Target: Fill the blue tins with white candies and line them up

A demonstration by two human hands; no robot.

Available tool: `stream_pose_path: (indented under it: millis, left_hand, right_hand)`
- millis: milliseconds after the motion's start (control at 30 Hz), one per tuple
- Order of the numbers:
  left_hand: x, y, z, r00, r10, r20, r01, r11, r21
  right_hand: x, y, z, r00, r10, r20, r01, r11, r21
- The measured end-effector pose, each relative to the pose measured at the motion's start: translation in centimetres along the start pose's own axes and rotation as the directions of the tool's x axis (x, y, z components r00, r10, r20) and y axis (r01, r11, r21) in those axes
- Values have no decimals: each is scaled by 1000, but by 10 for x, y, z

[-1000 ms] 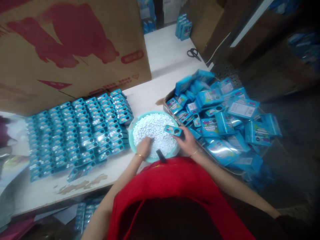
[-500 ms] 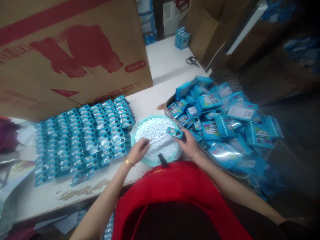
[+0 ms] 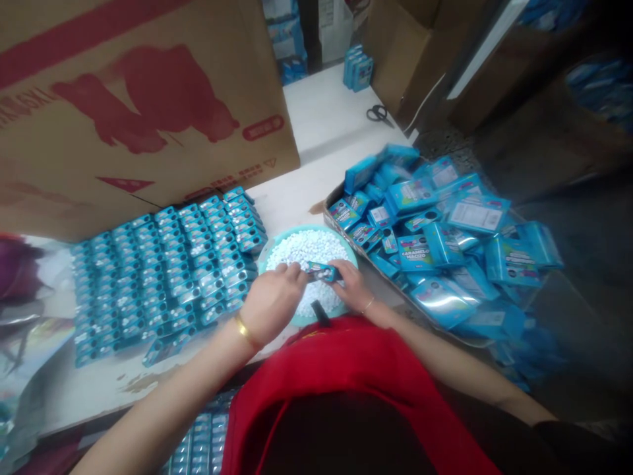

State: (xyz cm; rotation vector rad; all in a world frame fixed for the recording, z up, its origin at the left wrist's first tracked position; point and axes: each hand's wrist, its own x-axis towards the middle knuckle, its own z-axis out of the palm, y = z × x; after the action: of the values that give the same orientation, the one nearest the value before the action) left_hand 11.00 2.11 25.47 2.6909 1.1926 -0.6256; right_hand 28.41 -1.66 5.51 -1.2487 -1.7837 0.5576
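Note:
A small blue candy box is held level above a light-green bowl of small white candies. My right hand grips the box's right end, fingers closed. At its left end, the bent fingers of my left hand are closed against the box; the fingertips and thumb are partly hidden. On the left stand close rows of similar blue boxes, many with a dark round hole and some with white candies showing. To my right, a carton tray is heaped with loose blue boxes.
A large brown carton with red print stands behind the rows. Black-handled scissors and a few upright blue boxes are at the table's far end. More cartons stand at the back right.
My left hand has moved up from the candies to the box's left end. My right hand has brought the box left, over the middle of the bowl.

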Motion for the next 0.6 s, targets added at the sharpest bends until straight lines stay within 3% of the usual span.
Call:
stream_pose_path:
  millis: [133,267,400,467,533,600]
  left_hand:
    - [-6,-14,2,995,-22,-98,11,994,-111]
    - [7,-36,40,969,18,-248,-121,907,-404]
    - [30,-38,73,967,95,-238,-211,819,-533]
    - [32,-39,77,972,87,-218,-199,795,-573]
    - [26,-48,78,971,9,-239,-153,791,-593]
    - [15,-64,80,947,-128,-295,-74,805,-589]
  right_hand:
    - [0,-3,-4,999,49,-10,-49,998,49]
    - [5,-18,-7,997,75,-7,-74,991,109]
    - [17,-34,-19,995,51,85,-62,988,138]
    - [26,-32,-40,993,18,114,-25,998,56]
    - [34,-21,-76,997,77,32,-71,985,-155]
    - [41,-1,-121,949,252,-189,-309,860,-406]
